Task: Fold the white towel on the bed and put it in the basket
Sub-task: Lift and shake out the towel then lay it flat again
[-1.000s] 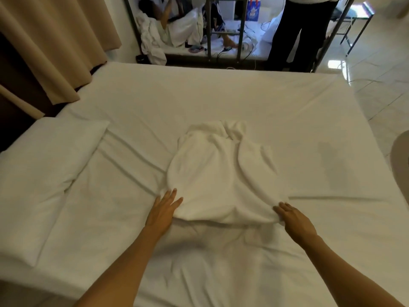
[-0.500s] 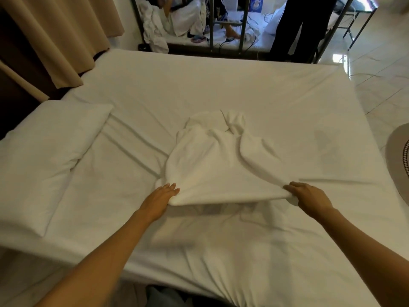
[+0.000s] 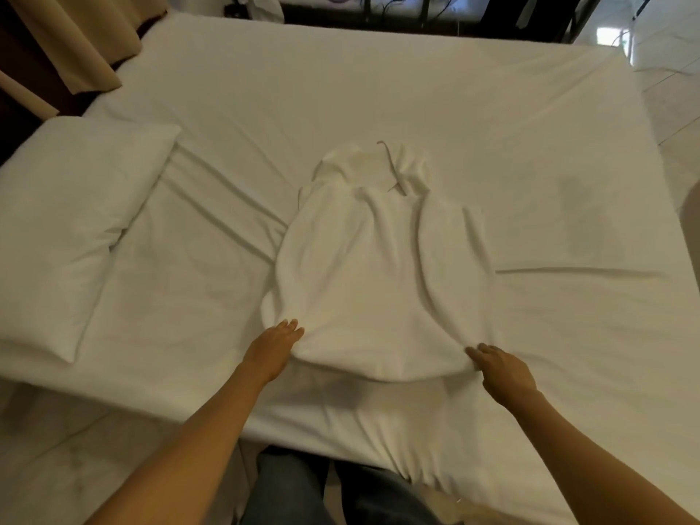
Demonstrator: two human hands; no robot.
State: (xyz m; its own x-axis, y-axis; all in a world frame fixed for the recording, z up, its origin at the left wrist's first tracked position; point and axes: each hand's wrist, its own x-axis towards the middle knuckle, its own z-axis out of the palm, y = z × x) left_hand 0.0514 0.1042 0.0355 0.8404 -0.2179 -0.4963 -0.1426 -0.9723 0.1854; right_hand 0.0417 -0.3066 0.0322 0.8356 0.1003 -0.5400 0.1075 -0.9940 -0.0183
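Observation:
A white towel [image 3: 378,270] lies crumpled in the middle of the white bed [image 3: 378,89], narrow at its far end and wide at its near edge. My left hand [image 3: 274,348] grips the towel's near left corner, fingers tucked under the cloth. At the near right corner, my right hand [image 3: 502,369] pinches the edge. The near edge hangs between the two hands, slightly raised off the sheet. No basket is in view.
A white pillow [image 3: 72,221] lies at the bed's left side. Beige curtains [image 3: 72,36] hang at the far left. A dark metal frame [image 3: 424,13] stands past the far edge of the bed, and tiled floor [image 3: 670,51] shows at the right.
Both hands have closed on the towel's near corners and drawn the near edge toward me. My view has tilted further down, so my legs now show.

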